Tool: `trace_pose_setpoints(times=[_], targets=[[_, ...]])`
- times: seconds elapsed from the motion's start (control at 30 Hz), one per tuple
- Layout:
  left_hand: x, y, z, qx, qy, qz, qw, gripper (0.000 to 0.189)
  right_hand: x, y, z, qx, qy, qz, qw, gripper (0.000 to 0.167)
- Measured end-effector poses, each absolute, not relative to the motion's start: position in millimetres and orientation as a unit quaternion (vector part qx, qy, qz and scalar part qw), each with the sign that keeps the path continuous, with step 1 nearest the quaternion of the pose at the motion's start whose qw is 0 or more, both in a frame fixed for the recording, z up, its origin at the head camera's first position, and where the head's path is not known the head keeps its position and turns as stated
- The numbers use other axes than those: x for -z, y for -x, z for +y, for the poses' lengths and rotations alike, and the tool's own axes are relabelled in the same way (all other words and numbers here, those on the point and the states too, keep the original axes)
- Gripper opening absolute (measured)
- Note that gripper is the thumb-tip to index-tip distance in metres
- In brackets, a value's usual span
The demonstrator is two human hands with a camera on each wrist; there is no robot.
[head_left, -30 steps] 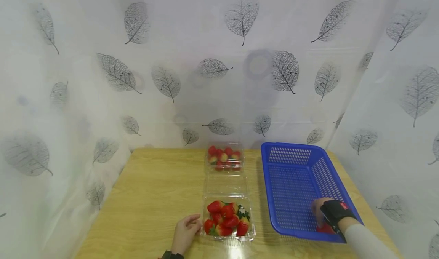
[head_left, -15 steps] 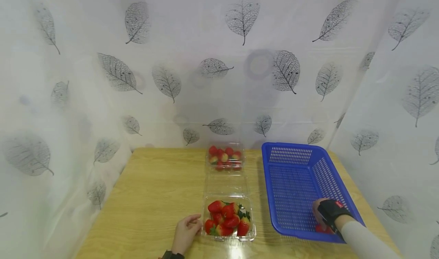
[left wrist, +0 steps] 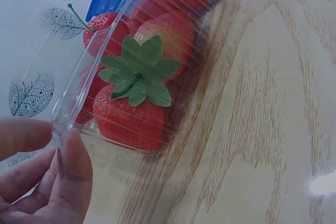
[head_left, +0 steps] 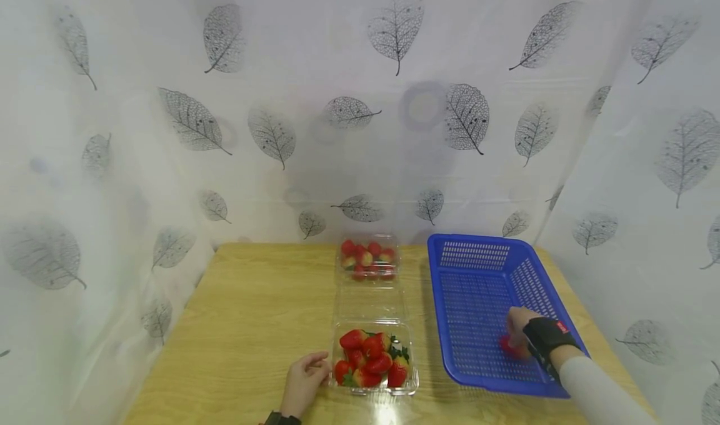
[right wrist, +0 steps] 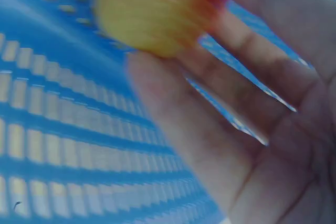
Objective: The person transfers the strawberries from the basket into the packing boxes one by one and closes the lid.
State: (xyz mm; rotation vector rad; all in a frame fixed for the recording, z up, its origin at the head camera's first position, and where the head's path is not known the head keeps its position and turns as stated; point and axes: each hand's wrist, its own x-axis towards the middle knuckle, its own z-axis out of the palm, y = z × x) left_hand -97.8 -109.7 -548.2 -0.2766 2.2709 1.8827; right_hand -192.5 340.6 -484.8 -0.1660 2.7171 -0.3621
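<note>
My right hand point(head_left: 520, 322) is inside the blue basket point(head_left: 442, 325), its fingers gripping a red strawberry point(head_left: 513, 349). Close up in the right wrist view, that strawberry point(right wrist: 152, 14) shows a pale yellow side and rests between the thumb and fingertips. My left hand point(head_left: 305, 380) is at the left side of a clear plastic box point(head_left: 415, 382). Thumb and finger pinch the rim of that box point(left wrist: 65, 121) in the left wrist view. Several strawberries point(head_left: 378, 362) are heaped in it, one with a green leafy cap point(left wrist: 137, 72) facing the camera. Its lid point(head_left: 371, 303) lies folded back, away from me.
Behind the lid, a second clear box point(head_left: 368, 257) holds several strawberries near the table's back edge. The wooden table point(head_left: 253, 312) extends to the left. Leaf-printed sheeting point(head_left: 349, 162) hangs around the back and sides.
My right hand has lifted away from the near end of the basket, moving slightly left and farther back with the strawberry. The left hand stays at the box.
</note>
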Motion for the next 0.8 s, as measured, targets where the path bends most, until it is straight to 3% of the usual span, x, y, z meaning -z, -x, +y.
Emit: trace_pose_setpoints(times=[0.17,0.3,0.4,0.6,0.8], targets=[[551,96,-111,-0.649,0.071,0.755,0.068,0.041,476,217,330,0.183,0.104,0.976,0.062,0.021],[553,96,-112,-0.651,0.071,0.753,0.068,0.04,458,221,299,0.238,0.124,0.96,-0.082,0.026],[551,97,-111,-0.642,0.086,0.758,0.08,0.039,446,218,270,0.283,0.132,0.938,-0.149,0.028],[549,97,-110,-0.637,0.088,0.761,0.091,0.038,435,207,211,0.355,0.187,0.892,-0.206,0.03],[551,98,-110,-0.636,0.089,0.761,0.091,0.037,437,197,154,0.405,0.288,0.848,-0.182,0.029]])
